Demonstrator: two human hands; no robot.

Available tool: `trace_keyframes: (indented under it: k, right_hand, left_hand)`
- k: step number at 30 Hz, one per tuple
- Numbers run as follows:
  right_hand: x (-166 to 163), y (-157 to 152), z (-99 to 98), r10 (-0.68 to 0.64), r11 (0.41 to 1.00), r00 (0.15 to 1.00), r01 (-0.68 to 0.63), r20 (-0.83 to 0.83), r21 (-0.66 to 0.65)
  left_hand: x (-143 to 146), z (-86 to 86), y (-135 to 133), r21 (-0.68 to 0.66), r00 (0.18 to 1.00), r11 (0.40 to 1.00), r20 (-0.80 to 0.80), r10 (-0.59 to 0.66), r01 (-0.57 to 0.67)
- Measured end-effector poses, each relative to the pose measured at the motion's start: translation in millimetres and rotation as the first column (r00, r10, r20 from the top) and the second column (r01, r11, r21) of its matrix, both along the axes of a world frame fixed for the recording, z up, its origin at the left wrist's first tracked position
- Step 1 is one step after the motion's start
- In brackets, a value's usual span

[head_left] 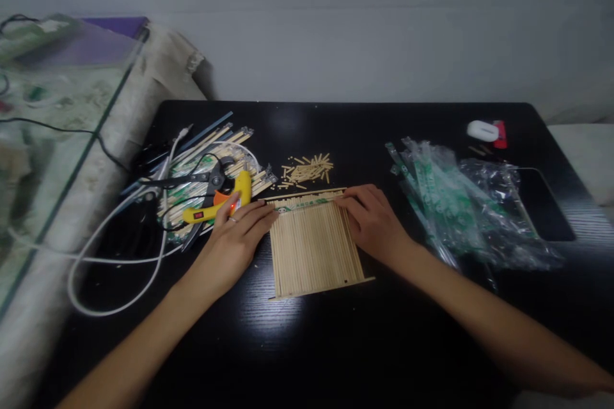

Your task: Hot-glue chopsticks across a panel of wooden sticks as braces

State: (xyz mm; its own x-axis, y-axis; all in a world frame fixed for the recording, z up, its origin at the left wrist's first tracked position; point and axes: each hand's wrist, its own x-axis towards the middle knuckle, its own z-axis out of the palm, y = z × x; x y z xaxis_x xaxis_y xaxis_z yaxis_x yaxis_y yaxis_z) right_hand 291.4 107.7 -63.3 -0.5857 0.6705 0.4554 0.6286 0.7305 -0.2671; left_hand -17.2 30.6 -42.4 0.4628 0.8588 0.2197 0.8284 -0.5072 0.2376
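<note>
A flat panel of chopsticks (314, 246) laid side by side rests on the black table. Across its upper part lies a pair of chopsticks in a clear wrapper (303, 205) with green print. At the wrapper's left end, my left hand (240, 230) is closed, fingertips pinching it. My right hand (377, 217) pinches the opposite end. Single sticks run along the panel's top and bottom edges. Just beyond the panel is a pile of short cut stick pieces (309, 169). Close to my left hand lies a yellow glue gun (218, 202) with a red light glowing.
Wrapped chopsticks (192, 182), black-handled cutters (213, 182) and a looping white cable (118, 260) crowd the left side. Empty plastic wrappers (441, 195) and a phone (544, 204) lie right. Behind them sit a white oval object (482, 131) and a red item (500, 134).
</note>
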Motion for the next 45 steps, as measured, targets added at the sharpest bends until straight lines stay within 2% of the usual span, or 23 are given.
trace_keyframes:
  k: [5,15,29,40,45]
  right_hand:
    - [-1,-2,1.8,0.014,1.0,1.0,-0.014,0.008,-0.019]
    - [2,2,3.9,0.062,0.997,0.998,-0.063,-0.02,-0.038]
    - [2,5,5.2,0.077,0.989,0.995,-0.085,-0.065,-0.12]
    - [-1,-1,4.3,0.072,0.994,0.997,-0.074,-0.026,-0.086]
    - [-1,-3,4.6,0.05,0.998,0.997,-0.048,0.065,-0.039]
  left_hand:
    - [0,-1.5,0,0.025,0.999,0.999,-0.031,0.021,-0.02]
    - [1,1.2,1,-0.031,0.999,0.998,0.005,0.049,-0.049]
    - [-6,-9.9,5,-0.02,0.999,1.0,0.033,-0.002,0.002]
    - [-4,-6.5,4,-0.038,0.999,0.999,0.038,-0.005,0.006]
    - [-4,-6.1,4,-0.05,0.999,0.999,0.032,-0.012,0.014]
